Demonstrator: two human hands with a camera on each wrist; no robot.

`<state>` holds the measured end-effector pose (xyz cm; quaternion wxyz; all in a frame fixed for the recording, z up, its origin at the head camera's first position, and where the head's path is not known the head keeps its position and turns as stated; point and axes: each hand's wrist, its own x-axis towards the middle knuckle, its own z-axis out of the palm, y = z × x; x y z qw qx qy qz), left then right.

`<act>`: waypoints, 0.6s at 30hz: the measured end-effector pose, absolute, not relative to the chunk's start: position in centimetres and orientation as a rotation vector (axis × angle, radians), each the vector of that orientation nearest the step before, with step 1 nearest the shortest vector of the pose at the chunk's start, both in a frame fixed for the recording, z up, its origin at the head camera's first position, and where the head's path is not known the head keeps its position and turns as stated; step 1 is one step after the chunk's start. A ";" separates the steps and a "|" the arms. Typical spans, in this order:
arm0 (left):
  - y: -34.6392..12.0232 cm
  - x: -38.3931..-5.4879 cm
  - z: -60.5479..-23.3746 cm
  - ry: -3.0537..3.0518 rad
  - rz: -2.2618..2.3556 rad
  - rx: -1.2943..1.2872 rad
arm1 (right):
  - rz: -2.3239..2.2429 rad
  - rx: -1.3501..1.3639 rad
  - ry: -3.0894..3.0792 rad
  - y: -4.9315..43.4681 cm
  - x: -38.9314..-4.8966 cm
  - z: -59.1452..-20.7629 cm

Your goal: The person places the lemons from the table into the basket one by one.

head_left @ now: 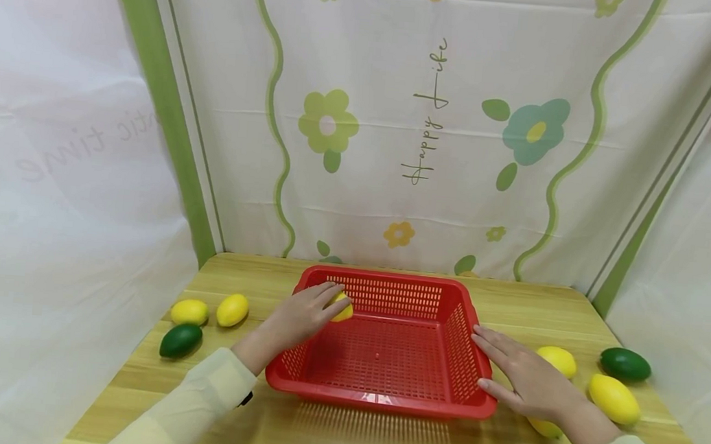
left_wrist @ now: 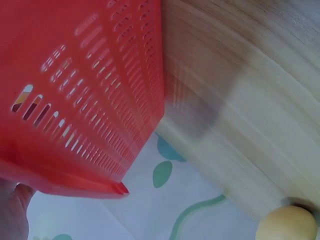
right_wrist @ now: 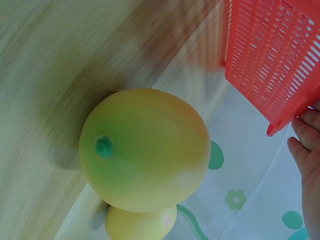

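A red plastic basket [head_left: 380,401] with slotted walls stands on the wooden table. Over its left part, my left hand [head_left: 301,316] holds a yellow lemon [head_left: 342,309], partly covered by the fingers. In the left wrist view only a bit of that hand [left_wrist: 12,212] shows past the basket rim, and its grip is hidden. My right hand [head_left: 533,380] lies along the basket's right side, fingers extended and touching the rim. Near that hand are lemons [head_left: 558,361], one partly hidden beneath the wrist; the right wrist view shows a large one [right_wrist: 145,150] close up.
On the left side of the table [head_left: 237,406] lie two lemons [head_left: 233,310] and a dark green fruit [head_left: 181,340]. Farther right sit another lemon [head_left: 614,400] and a second green fruit [head_left: 625,365]. A printed curtain [head_left: 370,195] hangs behind the table, with pale cloth on both sides.
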<state>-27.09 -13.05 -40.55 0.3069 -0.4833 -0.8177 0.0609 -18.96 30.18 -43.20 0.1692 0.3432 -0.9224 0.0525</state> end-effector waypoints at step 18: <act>-12.6 -27.5 -41.2 -2.237 0.197 -1.307 | 0.156 0.979 -2.624 30.1 -18.9 -43.1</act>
